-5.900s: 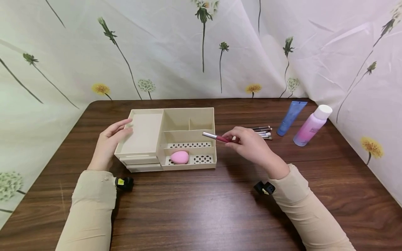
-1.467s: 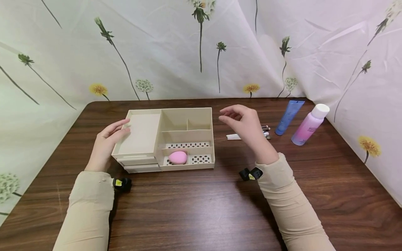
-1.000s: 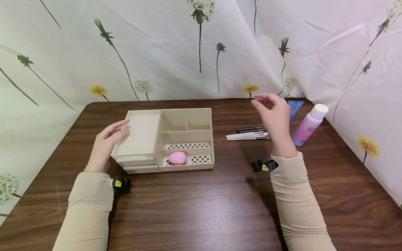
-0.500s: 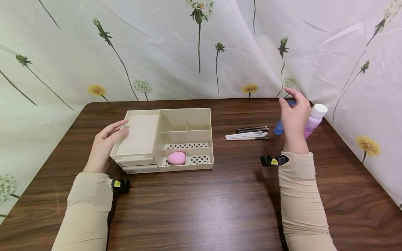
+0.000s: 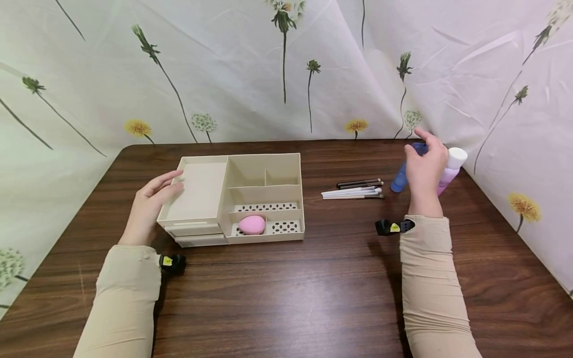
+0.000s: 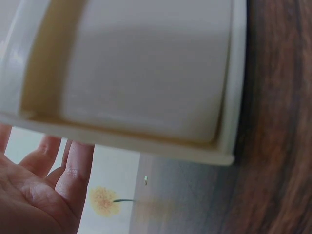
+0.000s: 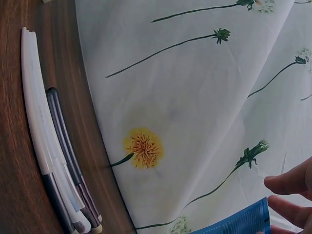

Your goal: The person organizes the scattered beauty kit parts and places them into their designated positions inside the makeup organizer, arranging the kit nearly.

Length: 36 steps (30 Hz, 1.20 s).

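Observation:
My left hand [image 5: 149,204] rests with its fingertips on the left rim of a beige makeup organizer [image 5: 197,189]. In the left wrist view its fingers [image 6: 78,165] lie loosely below the organizer's rim [image 6: 146,144]. A pink makeup sponge [image 5: 252,224] sits in the organizer's front compartment. At the right, my right hand [image 5: 425,169] has thumb and forefinger spread near the top of a blue squeeze tube [image 5: 399,179], which it partly hides. In the right wrist view the fingers [image 7: 287,209] are close beside the tube's flat end [image 7: 243,219]; contact is unclear.
Several makeup brushes [image 5: 353,191], white and dark, lie on the wooden table [image 5: 286,288] right of the organizer. A pink bottle [image 5: 447,174] with a white cap stands behind the right hand, partly hidden. A floral cloth [image 5: 250,74] hangs at the table's back edge.
Earlier my right hand held a dark red makeup brush, which is now out of view. The empty hand has since moved from beside the organizer rightward to the blue tube. My left hand stays put.

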Motion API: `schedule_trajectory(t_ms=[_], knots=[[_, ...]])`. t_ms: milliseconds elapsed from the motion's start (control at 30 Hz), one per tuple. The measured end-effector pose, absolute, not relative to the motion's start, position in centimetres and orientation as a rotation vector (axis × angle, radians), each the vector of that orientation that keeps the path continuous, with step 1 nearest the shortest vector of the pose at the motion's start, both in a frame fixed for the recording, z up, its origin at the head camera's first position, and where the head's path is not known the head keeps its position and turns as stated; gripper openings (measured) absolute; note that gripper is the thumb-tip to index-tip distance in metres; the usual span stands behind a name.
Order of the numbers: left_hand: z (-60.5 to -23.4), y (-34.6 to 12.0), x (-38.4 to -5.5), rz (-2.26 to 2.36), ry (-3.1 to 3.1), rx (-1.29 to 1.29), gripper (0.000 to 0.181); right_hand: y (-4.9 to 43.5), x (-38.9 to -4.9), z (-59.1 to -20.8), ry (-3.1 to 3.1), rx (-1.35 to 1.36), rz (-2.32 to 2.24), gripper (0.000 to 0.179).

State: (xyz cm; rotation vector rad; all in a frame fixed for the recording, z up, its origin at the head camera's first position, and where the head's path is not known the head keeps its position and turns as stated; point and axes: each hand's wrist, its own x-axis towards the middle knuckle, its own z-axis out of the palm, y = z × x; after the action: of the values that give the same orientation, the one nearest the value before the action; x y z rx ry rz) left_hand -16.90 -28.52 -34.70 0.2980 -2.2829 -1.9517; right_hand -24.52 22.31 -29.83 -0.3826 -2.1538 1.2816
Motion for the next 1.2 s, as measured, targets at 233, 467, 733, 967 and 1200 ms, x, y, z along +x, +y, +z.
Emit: schedule_trajectory(t_ms=[233,467,733,967,1200], knots=[[-34.76,-28.57,-16.88,-1.971,-2.265,0.29,0.048,22.23,-24.28,-29.76,-2.141,-0.389,1.25,0.039],[-34.7,-28.54,-16.93,-1.951,-2.28,0.297,0.047,22.46,-24.42,-29.83,-2.086,-0.379,1.239,0.036],[-34.74,-28.42,-16.89,-1.982,-2.244,0.302,0.046,22.87,-24.56,-30.14,-2.091,-0.367,1.158,0.032],[-34.82,-28.43,-16.81,-1.987,-2.236,0.295,0.045,22.75,-24.6,-30.26,-2.123,-0.347,1.179,0.028],[-34.76,-28.41,-16.82,-1.957,-2.266,0.294,0.047,22.71,-24.57,-30.36,-2.24,-0.352,1.188,0.029]])
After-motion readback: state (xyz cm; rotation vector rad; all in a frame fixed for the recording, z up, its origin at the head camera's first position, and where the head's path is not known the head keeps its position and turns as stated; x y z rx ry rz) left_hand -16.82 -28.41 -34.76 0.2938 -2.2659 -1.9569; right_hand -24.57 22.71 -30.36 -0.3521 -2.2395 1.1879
